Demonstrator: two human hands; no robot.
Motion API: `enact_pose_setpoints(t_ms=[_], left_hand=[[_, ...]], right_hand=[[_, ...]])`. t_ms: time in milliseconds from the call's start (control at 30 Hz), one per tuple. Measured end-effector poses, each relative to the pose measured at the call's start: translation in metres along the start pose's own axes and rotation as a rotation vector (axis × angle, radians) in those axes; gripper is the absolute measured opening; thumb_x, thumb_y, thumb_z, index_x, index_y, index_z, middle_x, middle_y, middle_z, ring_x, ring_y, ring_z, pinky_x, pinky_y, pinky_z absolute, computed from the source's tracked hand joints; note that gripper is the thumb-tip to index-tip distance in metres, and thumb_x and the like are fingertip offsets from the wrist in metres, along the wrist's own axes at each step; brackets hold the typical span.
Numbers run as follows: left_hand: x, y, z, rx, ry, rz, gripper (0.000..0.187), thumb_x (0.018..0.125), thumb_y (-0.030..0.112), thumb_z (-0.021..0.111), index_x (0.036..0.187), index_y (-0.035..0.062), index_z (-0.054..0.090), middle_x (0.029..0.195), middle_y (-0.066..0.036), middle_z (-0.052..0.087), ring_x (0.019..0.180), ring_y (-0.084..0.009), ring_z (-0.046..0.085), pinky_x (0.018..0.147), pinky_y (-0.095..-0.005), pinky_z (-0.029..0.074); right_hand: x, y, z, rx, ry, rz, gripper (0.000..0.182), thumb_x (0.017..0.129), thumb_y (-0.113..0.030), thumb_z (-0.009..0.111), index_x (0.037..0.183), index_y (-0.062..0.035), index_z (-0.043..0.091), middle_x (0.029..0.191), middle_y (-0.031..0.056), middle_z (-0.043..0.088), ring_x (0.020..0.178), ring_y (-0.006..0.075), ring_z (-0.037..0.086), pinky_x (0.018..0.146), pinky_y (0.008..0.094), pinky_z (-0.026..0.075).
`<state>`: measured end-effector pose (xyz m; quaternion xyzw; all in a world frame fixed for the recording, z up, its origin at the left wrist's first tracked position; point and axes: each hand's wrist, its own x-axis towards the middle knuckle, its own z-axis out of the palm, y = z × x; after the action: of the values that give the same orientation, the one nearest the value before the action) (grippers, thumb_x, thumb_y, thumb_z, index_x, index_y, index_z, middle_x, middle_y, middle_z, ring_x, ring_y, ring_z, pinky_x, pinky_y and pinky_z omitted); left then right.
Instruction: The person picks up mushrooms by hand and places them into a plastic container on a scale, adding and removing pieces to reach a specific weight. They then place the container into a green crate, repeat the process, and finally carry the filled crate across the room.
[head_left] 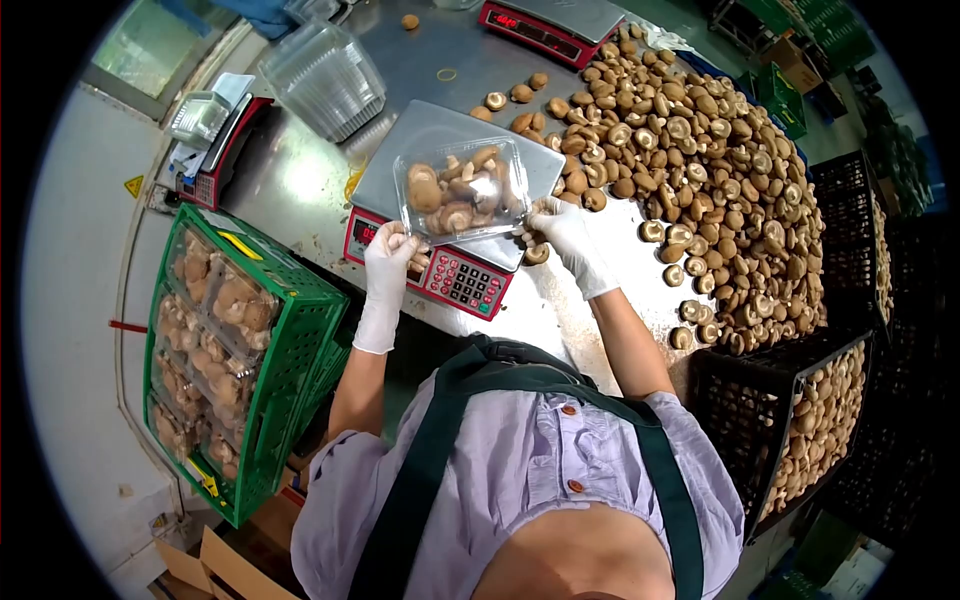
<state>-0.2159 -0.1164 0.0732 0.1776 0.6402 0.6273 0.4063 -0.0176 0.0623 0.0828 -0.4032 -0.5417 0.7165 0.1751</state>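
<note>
A clear plastic clamshell tray filled with brown mushrooms (462, 190) sits on the grey platform of a red digital scale (440, 270) near the middle of the steel table (300, 190). The left hand in a white glove (388, 255) is closed on the tray's near left corner, fingers curled around the rim just above the scale's keypad. The right hand in a white glove (560, 225) grips the tray's near right corner, fingers bent against its edge, with a loose mushroom just beside it on the table.

To the right, a large heap of loose brown mushrooms (700, 170) spreads across the table toward the far side. A black plastic crate of mushrooms (810, 420) stands at the near right. On the left, a green plastic crate (290, 340) holds packed trays of mushrooms. A stack of empty clear trays (325, 75) lies at the far left, and a second red scale (545, 25) stands at the far edge.
</note>
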Motion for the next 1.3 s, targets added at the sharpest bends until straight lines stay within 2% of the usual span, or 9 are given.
enact_pose_setpoints(t_ms=[167, 400, 467, 567, 667, 733, 800, 1100, 1300], left_hand=[[-0.008, -0.026, -0.014, 0.313, -0.073, 0.273, 0.024, 0.08, -0.007, 0.054, 0.102, -0.0006, 0.048, 0.085, -0.006, 0.057, 0.071, -0.0083, 0.057, 0.06, -0.0204, 0.048], [-0.016, -0.016, -0.01, 0.641, -0.032, 0.321, 0.034, 0.072, 0.002, 0.066, 0.101, -0.0019, 0.051, 0.089, -0.012, 0.062, 0.076, -0.018, 0.064, 0.067, -0.0287, 0.052], [-0.016, -0.013, -0.008, 0.687, -0.059, 0.33, 0.036, 0.071, 0.003, 0.067, 0.102, -0.002, 0.051, 0.094, -0.014, 0.062, 0.079, -0.0208, 0.064, 0.068, -0.03, 0.052], [-0.017, -0.004, 0.0, 0.732, -0.055, 0.506, 0.042, 0.068, 0.006, 0.07, 0.105, -0.0008, 0.052, 0.109, -0.017, 0.057, 0.094, -0.0281, 0.061, 0.075, -0.0341, 0.052], [-0.001, -0.011, -0.002, 0.875, 0.019, 1.058, 0.042, 0.067, 0.015, 0.074, 0.101, 0.0045, 0.053, 0.12, -0.015, 0.053, 0.104, -0.0341, 0.053, 0.086, -0.0408, 0.045], [-0.005, -0.001, -0.001, 0.947, 0.06, 1.137, 0.042, 0.067, 0.018, 0.074, 0.1, 0.0049, 0.052, 0.121, -0.015, 0.053, 0.103, -0.0334, 0.053, 0.086, -0.0412, 0.044], [-0.009, 0.007, 0.001, 1.067, 0.118, 1.247, 0.044, 0.067, 0.026, 0.074, 0.099, 0.0061, 0.05, 0.122, -0.013, 0.053, 0.101, -0.032, 0.052, 0.085, -0.0411, 0.042], [-0.019, 0.005, -0.002, 0.977, 0.142, 1.216, 0.041, 0.072, 0.016, 0.071, 0.105, 0.0062, 0.049, 0.123, -0.015, 0.053, 0.11, -0.0325, 0.052, 0.092, -0.0402, 0.042], [-0.029, 0.008, -0.005, 0.567, -0.01, 0.953, 0.047, 0.073, 0.015, 0.072, 0.114, 0.0073, 0.05, 0.132, -0.013, 0.045, 0.119, -0.0279, 0.046, 0.098, -0.0371, 0.039]], right_hand=[[-0.006, 0.047, -0.017, -0.281, -0.044, -0.216, 0.012, 0.078, -0.006, 0.06, 0.088, 0.0016, 0.059, 0.073, 0.0021, 0.06, 0.066, 0.0065, 0.054, 0.062, 0.0218, 0.046], [-0.027, 0.046, -0.019, -0.458, -0.011, -0.279, 0.014, 0.079, -0.006, 0.063, 0.091, -0.001, 0.06, 0.076, 0.0024, 0.061, 0.07, 0.0077, 0.057, 0.065, 0.0228, 0.048], [-0.028, 0.046, -0.019, -0.525, 0.067, -0.435, 0.016, 0.075, -0.007, 0.064, 0.09, -0.0012, 0.059, 0.076, 0.0091, 0.063, 0.066, 0.0135, 0.059, 0.063, 0.0262, 0.049], [-0.024, 0.046, -0.027, -0.692, 0.15, -0.73, 0.018, 0.072, -0.007, 0.067, 0.088, -0.0033, 0.059, 0.084, 0.0113, 0.064, 0.067, 0.0197, 0.06, 0.062, 0.0274, 0.049], [-0.034, 0.016, -0.024, -0.806, 0.233, -1.013, 0.022, 0.065, -0.001, 0.068, 0.085, -0.006, 0.059, 0.093, 0.0077, 0.066, 0.071, 0.021, 0.06, 0.061, 0.0285, 0.05], [-0.035, 0.009, -0.022, -0.961, 0.348, -1.298, 0.027, 0.061, 0.002, 0.067, 0.084, -0.0074, 0.06, 0.098, 0.0037, 0.066, 0.076, 0.0193, 0.06, 0.062, 0.029, 0.051], [-0.043, 0.001, -0.023, -0.968, 0.354, -1.332, 0.028, 0.059, 0.001, 0.068, 0.085, -0.0069, 0.06, 0.099, 0.0037, 0.066, 0.076, 0.0199, 0.06, 0.061, 0.029, 0.051], [-0.049, 0.002, -0.017, -0.988, 0.414, -1.406, 0.03, 0.057, 0.0, 0.07, 0.085, -0.0058, 0.06, 0.1, 0.0045, 0.066, 0.076, 0.0203, 0.06, 0.059, 0.0302, 0.05], [-0.059, 0.018, -0.007, -0.903, 0.323, -1.136, 0.023, 0.064, -0.003, 0.071, 0.085, -0.0052, 0.062, 0.094, 0.0071, 0.067, 0.076, 0.0228, 0.062, 0.064, 0.0305, 0.052]])
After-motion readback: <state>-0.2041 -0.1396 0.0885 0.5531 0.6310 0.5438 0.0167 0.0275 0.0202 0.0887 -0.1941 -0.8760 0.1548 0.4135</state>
